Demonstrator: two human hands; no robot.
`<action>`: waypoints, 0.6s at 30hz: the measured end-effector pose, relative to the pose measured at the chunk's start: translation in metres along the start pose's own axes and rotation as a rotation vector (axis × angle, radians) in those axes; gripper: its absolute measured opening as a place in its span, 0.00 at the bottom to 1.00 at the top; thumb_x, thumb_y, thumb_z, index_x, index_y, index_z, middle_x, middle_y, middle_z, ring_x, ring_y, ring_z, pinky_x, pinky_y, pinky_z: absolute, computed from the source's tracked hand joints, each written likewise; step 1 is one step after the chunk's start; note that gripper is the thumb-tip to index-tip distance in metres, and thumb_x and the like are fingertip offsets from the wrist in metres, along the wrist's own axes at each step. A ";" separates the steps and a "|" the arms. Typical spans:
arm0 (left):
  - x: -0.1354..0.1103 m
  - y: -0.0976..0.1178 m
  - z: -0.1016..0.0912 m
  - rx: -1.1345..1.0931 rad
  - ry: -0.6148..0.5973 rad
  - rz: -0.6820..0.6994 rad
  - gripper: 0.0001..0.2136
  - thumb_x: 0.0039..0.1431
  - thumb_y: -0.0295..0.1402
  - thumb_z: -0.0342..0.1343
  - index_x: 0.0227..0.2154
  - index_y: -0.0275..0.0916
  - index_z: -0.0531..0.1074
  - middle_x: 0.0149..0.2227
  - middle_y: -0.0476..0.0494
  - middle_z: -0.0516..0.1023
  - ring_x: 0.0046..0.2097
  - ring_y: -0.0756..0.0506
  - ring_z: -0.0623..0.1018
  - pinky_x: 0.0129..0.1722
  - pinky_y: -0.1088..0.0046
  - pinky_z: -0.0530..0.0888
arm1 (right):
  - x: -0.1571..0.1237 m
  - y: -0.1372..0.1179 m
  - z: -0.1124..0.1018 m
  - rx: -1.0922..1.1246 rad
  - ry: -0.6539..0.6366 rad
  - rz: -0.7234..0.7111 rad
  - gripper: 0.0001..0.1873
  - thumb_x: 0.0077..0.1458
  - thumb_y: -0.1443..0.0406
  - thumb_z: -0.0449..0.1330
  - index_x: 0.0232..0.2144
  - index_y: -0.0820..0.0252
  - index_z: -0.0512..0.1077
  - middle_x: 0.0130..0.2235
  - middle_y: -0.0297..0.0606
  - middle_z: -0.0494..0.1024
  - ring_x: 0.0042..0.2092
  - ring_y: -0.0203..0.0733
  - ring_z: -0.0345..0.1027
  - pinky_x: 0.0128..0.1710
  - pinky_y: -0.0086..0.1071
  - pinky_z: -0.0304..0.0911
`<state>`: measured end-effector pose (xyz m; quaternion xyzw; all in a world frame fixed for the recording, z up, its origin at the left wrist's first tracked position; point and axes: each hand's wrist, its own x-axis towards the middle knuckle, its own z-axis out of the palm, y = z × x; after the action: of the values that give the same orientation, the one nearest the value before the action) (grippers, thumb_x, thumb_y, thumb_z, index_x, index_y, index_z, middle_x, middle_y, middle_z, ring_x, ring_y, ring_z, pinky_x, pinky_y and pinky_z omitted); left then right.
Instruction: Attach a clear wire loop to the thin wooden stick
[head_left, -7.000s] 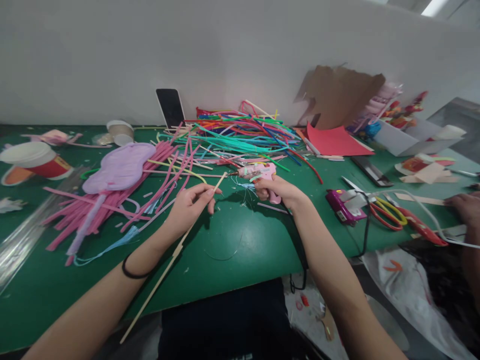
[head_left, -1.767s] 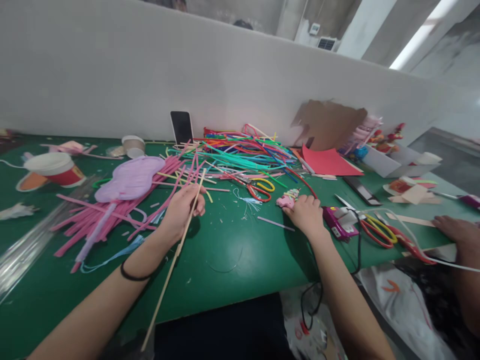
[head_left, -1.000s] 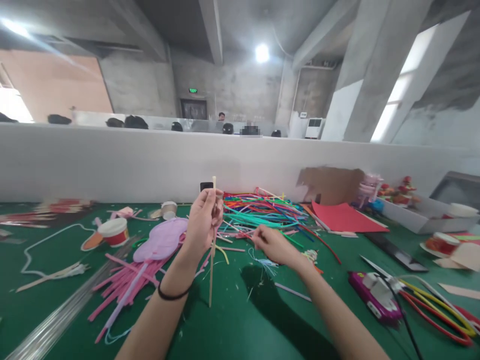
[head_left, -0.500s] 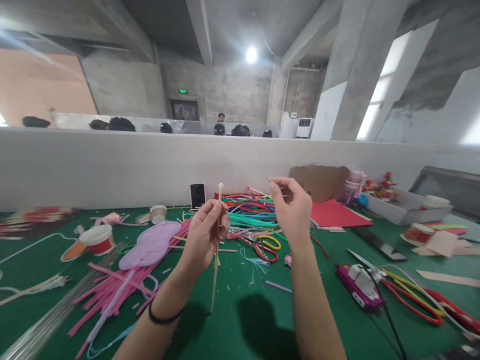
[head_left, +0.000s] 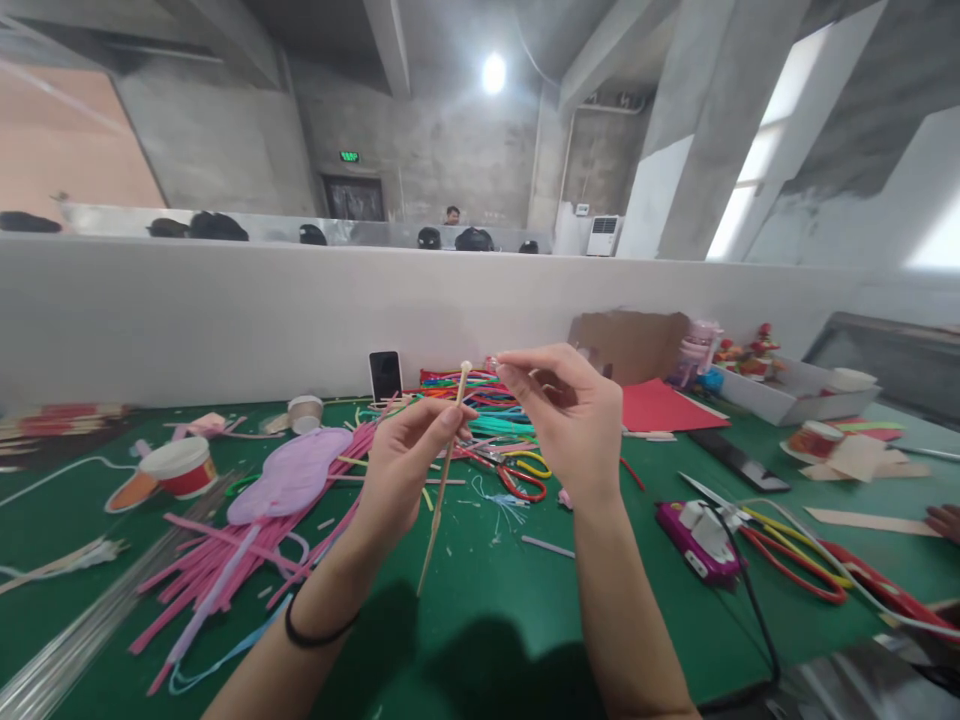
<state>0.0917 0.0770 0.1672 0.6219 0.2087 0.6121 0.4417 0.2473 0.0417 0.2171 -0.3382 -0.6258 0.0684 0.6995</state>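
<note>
Left hand (head_left: 405, 462): fingers gripping one thin wooden stick (head_left: 437, 512), slanted, pale knob at its raised upper end. Right hand (head_left: 574, 415): thumb and forefinger close together at the tips, just beside the knob; whether they pinch anything, cannot tell. Beyond, on green counter (head_left: 480, 565): multicoloured strips (head_left: 491, 425), heaped; scissors (head_left: 525, 485), red and yellow handles; blue tassel (head_left: 504, 502); lilac padded shape (head_left: 294, 475), on pink strips (head_left: 196, 588).
</note>
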 end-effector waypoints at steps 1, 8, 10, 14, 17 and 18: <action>0.000 0.000 0.000 0.008 0.011 0.009 0.07 0.61 0.39 0.60 0.33 0.44 0.81 0.29 0.47 0.77 0.34 0.50 0.73 0.36 0.76 0.69 | 0.000 0.001 0.000 0.013 0.016 0.013 0.03 0.57 0.64 0.64 0.34 0.52 0.80 0.35 0.32 0.79 0.33 0.35 0.68 0.30 0.31 0.64; -0.002 0.002 0.003 0.018 0.053 0.006 0.06 0.57 0.38 0.63 0.31 0.42 0.81 0.31 0.44 0.79 0.33 0.48 0.75 0.34 0.74 0.71 | 0.003 0.004 -0.002 0.011 0.025 0.092 0.07 0.56 0.58 0.65 0.33 0.54 0.78 0.34 0.35 0.78 0.33 0.37 0.68 0.29 0.32 0.64; -0.002 0.002 0.003 0.014 0.054 0.010 0.06 0.57 0.38 0.64 0.31 0.42 0.82 0.31 0.44 0.79 0.33 0.48 0.75 0.34 0.75 0.72 | 0.001 0.003 -0.002 0.015 -0.008 0.096 0.07 0.56 0.59 0.64 0.33 0.54 0.78 0.35 0.35 0.78 0.33 0.36 0.68 0.28 0.31 0.64; -0.002 0.003 0.004 -0.004 0.047 0.013 0.06 0.56 0.37 0.64 0.31 0.42 0.82 0.32 0.44 0.80 0.33 0.49 0.76 0.33 0.76 0.72 | -0.001 0.001 0.000 0.014 -0.035 0.079 0.07 0.58 0.59 0.63 0.33 0.55 0.77 0.35 0.34 0.77 0.32 0.35 0.67 0.28 0.30 0.63; -0.002 0.003 0.005 -0.003 0.049 0.014 0.05 0.56 0.37 0.64 0.31 0.42 0.82 0.31 0.45 0.80 0.33 0.49 0.76 0.33 0.76 0.72 | -0.001 0.000 0.002 0.029 -0.014 0.058 0.06 0.58 0.60 0.63 0.33 0.55 0.77 0.35 0.33 0.77 0.32 0.34 0.67 0.29 0.30 0.63; -0.002 0.002 0.005 -0.002 0.050 0.013 0.05 0.56 0.37 0.65 0.31 0.42 0.82 0.31 0.45 0.80 0.33 0.49 0.76 0.33 0.76 0.72 | -0.001 0.000 0.002 0.037 -0.011 0.059 0.05 0.58 0.61 0.63 0.33 0.55 0.77 0.35 0.33 0.77 0.32 0.34 0.67 0.29 0.30 0.63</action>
<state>0.0956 0.0729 0.1690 0.6074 0.2150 0.6303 0.4330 0.2451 0.0418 0.2164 -0.3434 -0.6179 0.1024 0.6998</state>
